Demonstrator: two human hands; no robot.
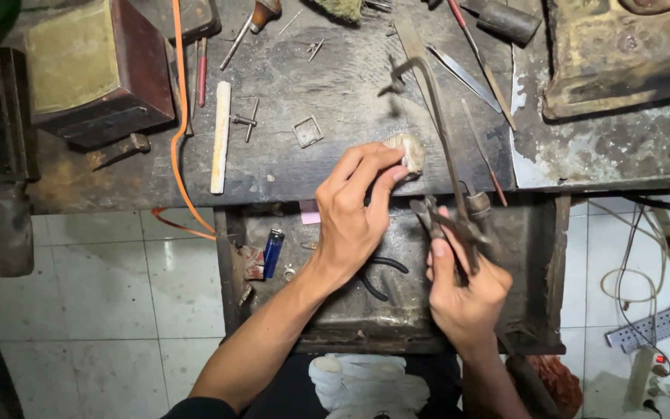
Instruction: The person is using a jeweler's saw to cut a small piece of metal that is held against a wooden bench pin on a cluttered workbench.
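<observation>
We have a single view, from a camera worn on the head, looking almost straight down. It sits close above the desk (288, 167), with tiled floor (110, 279) along the lower edges.

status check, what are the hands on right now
Left hand pinching a small pale lump at the bench edge. Right hand gripping a saw frame. Nothing between them.

Counted: 2 hands, left (350, 221) & right (463, 291), 1 saw frame (436, 116), 1 blue lighter (273, 250), 1 white stick (221, 136), 1 orange cord (178, 116), 1 square metal frame (308, 131).
</observation>
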